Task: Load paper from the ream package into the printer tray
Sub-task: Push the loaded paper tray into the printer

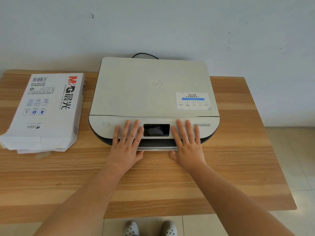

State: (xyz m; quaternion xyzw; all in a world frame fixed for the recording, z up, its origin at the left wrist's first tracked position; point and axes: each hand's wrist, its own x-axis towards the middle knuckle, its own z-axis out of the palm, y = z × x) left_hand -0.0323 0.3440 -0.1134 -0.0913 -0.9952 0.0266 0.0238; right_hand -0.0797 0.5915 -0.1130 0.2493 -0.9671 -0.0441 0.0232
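We see a flat, off-white printer (154, 92) sitting at the back of the wooden worktop (153, 181), its lid closed, a dark little screen (156, 130) in the middle of its front panel and a white sticker (193, 101) on the lid's right corner. Our left hand (127, 145) lies flat on the front panel just left of the screen, our right hand (188, 143) flat just right of it; the fingers (132, 129) of both are straight and spread, holding nothing, with the thumbs down by the printer's lower front edge. The paper package (46, 113), white with red and black lettering, lies on the worktop beside the printer, well left of our hands, its near end torn open.
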